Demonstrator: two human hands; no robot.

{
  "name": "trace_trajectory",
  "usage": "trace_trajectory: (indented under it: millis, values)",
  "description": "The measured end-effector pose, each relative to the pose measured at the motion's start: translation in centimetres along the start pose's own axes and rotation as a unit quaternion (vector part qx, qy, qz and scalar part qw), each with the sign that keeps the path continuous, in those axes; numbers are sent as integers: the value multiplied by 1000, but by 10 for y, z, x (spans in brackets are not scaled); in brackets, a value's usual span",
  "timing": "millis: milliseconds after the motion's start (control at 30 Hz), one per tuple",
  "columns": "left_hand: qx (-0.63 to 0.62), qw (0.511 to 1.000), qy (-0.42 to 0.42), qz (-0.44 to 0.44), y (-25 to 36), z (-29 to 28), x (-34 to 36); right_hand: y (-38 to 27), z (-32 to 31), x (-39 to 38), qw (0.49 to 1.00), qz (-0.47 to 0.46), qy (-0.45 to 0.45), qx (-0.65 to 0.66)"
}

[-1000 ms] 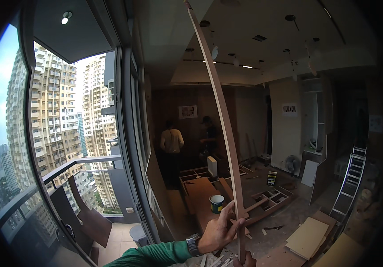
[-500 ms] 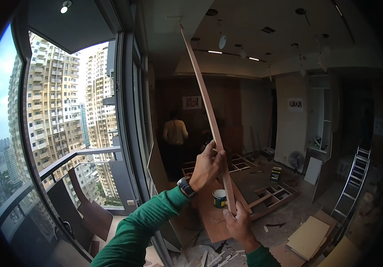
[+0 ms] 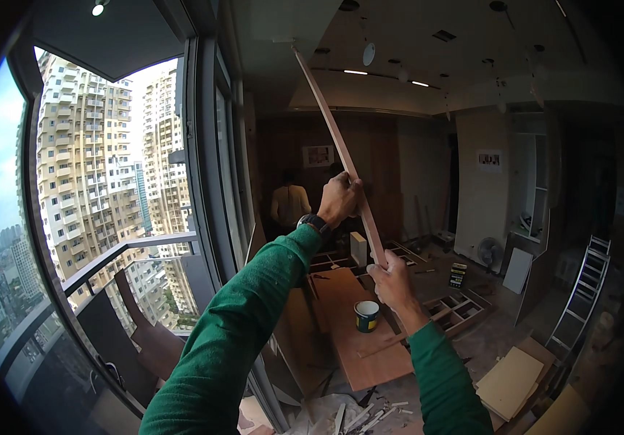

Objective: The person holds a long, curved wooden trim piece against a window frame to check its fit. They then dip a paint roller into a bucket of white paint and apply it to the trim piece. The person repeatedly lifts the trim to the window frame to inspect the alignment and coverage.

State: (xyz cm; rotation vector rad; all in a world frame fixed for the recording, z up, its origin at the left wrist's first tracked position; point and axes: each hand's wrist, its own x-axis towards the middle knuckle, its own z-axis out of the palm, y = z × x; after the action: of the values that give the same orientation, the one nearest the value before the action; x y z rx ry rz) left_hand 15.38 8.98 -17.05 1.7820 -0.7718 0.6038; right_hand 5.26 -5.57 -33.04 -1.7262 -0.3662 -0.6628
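A long, slim wooden stick [image 3: 327, 119] slants up toward the pale ceiling bulkhead [image 3: 268, 36], its top end at or near a small light strip there; I cannot tell whether they touch. My left hand [image 3: 341, 197] grips the stick partway along, a watch at the wrist and a green sleeve on the arm. Lower down, my right hand [image 3: 392, 281] holds the stick's bottom part, also in a green sleeve.
An open-sided balcony with railing [image 3: 130, 246] is at left. A person in a pale top [image 3: 289, 203] stands behind. Below lie a board [image 3: 345, 355] with a paint can [image 3: 366, 316], wooden frames [image 3: 457, 312], offcuts and stacked panels [image 3: 508, 380]. An aluminium ladder [image 3: 580, 290] leans at right.
Both hands have risen with the stick, my left forearm reaching further into view. The stick tilts more, and its top now reaches the bulkhead's small light strip.
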Motion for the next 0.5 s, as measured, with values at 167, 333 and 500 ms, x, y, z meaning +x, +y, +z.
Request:
trace_trajectory:
  millis: [167, 333, 500]
  values:
    - [38, 997, -8, 66, -3, 28, -54, 11, -21, -68, 998, 29, -3, 55]
    - [15, 996, -27, 87, 15, 61, -132, 32, -46, -152, 998, 36, 14, 49]
    - [44, 993, -51, 94, 63, 77, -208, 42, -71, -230, 996, 77, 29, 21]
